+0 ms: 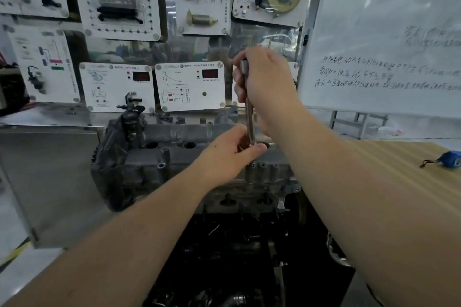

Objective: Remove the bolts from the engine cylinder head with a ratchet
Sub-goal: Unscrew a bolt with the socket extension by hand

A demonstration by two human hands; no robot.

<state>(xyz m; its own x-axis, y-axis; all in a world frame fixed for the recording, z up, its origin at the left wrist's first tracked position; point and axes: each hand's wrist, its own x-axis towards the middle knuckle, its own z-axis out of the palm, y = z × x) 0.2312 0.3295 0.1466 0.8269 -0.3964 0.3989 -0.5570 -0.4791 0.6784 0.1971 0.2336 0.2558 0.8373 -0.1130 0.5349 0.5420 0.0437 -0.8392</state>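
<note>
The head [199, 157], grey cast metal, sits at centre on top of a dark engine block [237, 257], with open room on its left side and a tan counter [411, 182] close on its right. The ratchet [249, 117] stands nearly upright over the right part of the head, its lower end down at the top face. The right hand [267, 80] wraps the upper end of the tool in a closed grip, the silver top showing just above the fingers. The left hand [234, 152] holds the lower end where it meets the head, fingers curled around it. Both forearms reach in from the lower edge and cross over the block.

Behind the head, white panels [190, 86] with diagrams and red displays stand along a metal shelf, and more hang above. A whiteboard [386, 45] with handwriting leans at the right. A small blue object [451, 159] with a dark cord lies near the counter's far right edge. A grey metal sheet [50, 182] fills the left.

The bolt under the tool is hidden by the left hand. The socket cannot be made out. The block's lower parts are lost in shadow.
</note>
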